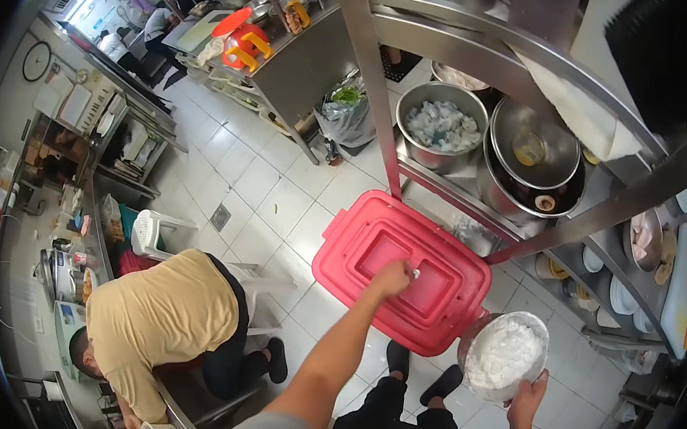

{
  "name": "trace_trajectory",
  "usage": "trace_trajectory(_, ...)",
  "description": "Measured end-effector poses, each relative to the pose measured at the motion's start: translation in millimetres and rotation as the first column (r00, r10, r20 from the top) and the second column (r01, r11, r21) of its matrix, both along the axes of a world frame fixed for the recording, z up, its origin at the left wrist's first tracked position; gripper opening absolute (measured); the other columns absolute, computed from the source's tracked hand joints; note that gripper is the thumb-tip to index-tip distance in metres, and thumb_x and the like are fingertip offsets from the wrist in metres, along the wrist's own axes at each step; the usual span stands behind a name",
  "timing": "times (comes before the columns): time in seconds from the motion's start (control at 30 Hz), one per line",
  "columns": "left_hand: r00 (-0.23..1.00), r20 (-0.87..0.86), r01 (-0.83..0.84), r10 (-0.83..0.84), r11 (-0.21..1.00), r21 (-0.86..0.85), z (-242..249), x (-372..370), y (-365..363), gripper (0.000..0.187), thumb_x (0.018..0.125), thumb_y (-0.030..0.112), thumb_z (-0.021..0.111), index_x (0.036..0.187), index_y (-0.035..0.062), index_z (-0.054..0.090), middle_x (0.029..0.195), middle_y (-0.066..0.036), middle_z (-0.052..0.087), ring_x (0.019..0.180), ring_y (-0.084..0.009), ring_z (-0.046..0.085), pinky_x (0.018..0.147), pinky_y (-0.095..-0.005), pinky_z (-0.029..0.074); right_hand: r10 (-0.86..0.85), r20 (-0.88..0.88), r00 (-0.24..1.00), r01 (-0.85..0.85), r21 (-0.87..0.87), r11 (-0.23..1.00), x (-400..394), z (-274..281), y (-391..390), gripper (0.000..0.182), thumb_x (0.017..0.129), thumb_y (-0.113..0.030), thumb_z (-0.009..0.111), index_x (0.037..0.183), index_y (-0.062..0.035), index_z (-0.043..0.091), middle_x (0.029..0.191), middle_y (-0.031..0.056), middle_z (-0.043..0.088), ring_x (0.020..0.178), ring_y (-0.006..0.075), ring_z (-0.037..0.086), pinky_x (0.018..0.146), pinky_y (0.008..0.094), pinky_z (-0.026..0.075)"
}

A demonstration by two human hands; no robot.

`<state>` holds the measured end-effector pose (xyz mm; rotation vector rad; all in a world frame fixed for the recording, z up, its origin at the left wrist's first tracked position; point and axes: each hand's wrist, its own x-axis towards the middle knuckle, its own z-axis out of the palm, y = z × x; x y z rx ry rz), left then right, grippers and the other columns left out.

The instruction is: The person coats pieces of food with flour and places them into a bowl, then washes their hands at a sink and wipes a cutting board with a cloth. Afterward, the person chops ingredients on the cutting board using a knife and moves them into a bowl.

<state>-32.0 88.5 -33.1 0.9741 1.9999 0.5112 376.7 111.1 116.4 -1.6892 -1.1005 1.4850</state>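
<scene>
A red plastic bin lid [346, 247] lies flat on a large tub in front of me. Over its recessed middle is my left hand [392, 280], closed, with a small white bit [415, 274] showing at its fingertips; what it is I cannot make out. In my right hand [527, 399] is the rim of a metal bowl [471, 348], held at the lid's right corner. White powder [502, 357], looking like flour, heaps inside the bowl.
A steel shelf rack [372, 78] stands just ahead, carrying a pot of pale pieces [441, 127] and a steel bowl [534, 145] on a larger pot. To the left a person in a tan shirt [160, 305] bends over a counter. A plastic bag [349, 121] sits beyond.
</scene>
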Motion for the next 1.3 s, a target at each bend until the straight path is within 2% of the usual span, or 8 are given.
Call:
trace_trajectory(0.13,0.975,0.223,-0.007,-0.009,0.998,0.070,-78.8,-35.6,-15.5,0.027,0.082,0.019,0.059,0.101,0.0015,0.067,0.096,-0.025,0.068,0.092,-0.0371,0.067,0.083,-0.0452,0.051,0.012,-0.064,0.998,-0.007,0.073,0.997,-18.2,-29.9,-11.9,0.039,0.084,0.001,0.041,0.122,-0.0036,0.045,0.086,0.0104,0.060,0.050,0.0137,0.056,0.030,0.0278,0.039)
trace_trajectory(0.33,0.995,-0.089,0.033,-0.036,0.999,-0.036,-33.1,-18.6,-6.5,0.034,0.094,0.025,0.050,0.108,-0.0035,0.060,0.107,-0.030,0.065,0.106,-0.0444,0.061,0.092,-0.0512,0.047,0.098,-0.063,0.993,-0.102,-0.053,0.993,-93.9,-34.8,2.9,0.030,0.084,0.002,0.040,0.113,-0.0052,0.044,0.085,0.0112,0.059,0.048,0.0155,0.053,0.029,0.0279,0.036)
trace_trajectory(0.57,0.945,-0.092,0.326,-0.314,0.929,0.177,-50.4,-14.8,-6.8,0.037,0.094,0.028,0.047,0.112,-0.0023,0.059,0.106,-0.031,0.065,0.103,-0.0443,0.062,0.092,-0.0505,0.048,0.109,-0.139,0.984,-0.071,0.252,0.965,-192.8,-124.2,52.6,0.029,0.084,0.003,0.040,0.111,-0.0051,0.046,0.087,0.0115,0.059,0.049,0.0176,0.054,0.032,0.0293,0.039)
trace_trajectory(0.63,0.963,-0.007,0.271,-0.271,0.962,0.039,-43.7,-17.4,-3.5,0.038,0.094,0.028,0.047,0.112,-0.0020,0.059,0.107,-0.030,0.065,0.103,-0.0444,0.062,0.092,-0.0502,0.048,0.109,-0.089,0.990,-0.100,0.096,0.990,-215.2,-99.1,63.5,0.033,0.083,0.008,0.040,0.113,-0.0031,0.048,0.099,0.0116,0.059,0.068,0.0188,0.060,0.044,0.0332,0.047)
trace_trajectory(0.83,0.989,0.057,0.139,-0.139,0.990,0.008,-18.2,-16.4,-7.0,0.038,0.094,0.027,0.051,0.113,-0.0041,0.058,0.107,-0.031,0.065,0.102,-0.0440,0.063,0.091,-0.0507,0.048,-0.034,-0.330,0.943,0.084,0.139,0.987,-272.2,-117.3,114.4,0.029,0.083,0.005,0.042,0.110,-0.0047,0.048,0.083,0.0121,0.059,0.052,0.0199,0.056,0.035,0.0321,0.040)
trace_trajectory(1.13,0.987,0.004,0.161,-0.161,0.987,-0.003,-28.1,-28.8,-12.3,0.043,0.096,0.030,0.043,0.118,-0.0046,0.054,0.107,-0.030,0.066,0.100,-0.0438,0.064,0.089,-0.0524,0.049,-0.100,-0.109,0.989,0.113,0.118,0.987,-328.9,-169.2,188.7,0.036,0.081,0.006,0.042,0.117,0.0013,0.042,0.078,0.0121,0.052,0.046,0.0207,0.052,0.035,0.0321,0.041)
trace_trajectory(1.27,0.989,0.047,0.137,-0.137,0.991,0.005,-26.1,-23.8,-15.4,0.043,0.096,0.033,0.044,0.110,-0.0056,0.058,0.099,-0.029,0.066,0.094,-0.0444,0.065,0.084,-0.0561,0.049,-0.108,-0.011,0.994,0.108,0.062,0.992,-325.5,-229.3,216.5,0.015,0.088,-0.008,0.050,0.094,0.0017,0.059,0.095,0.0165,0.062,0.047,0.0247,0.057,0.039,0.0330,0.047)
trace_trajectory(1.3,0.979,0.070,0.189,-0.189,0.982,0.016,-36.7,-6.3,-13.6,0.044,0.096,0.035,0.043,0.110,-0.0045,0.058,0.098,-0.028,0.067,0.092,-0.0451,0.065,0.083,-0.0565,0.050,0.047,0.322,0.946,-0.083,0.099,0.992,-332.0,-235.1,226.4,0.022,0.093,-0.013,0.049,0.109,-0.0016,0.059,0.100,0.0126,0.063,0.061,0.0229,0.060,0.048,0.0351,0.050)
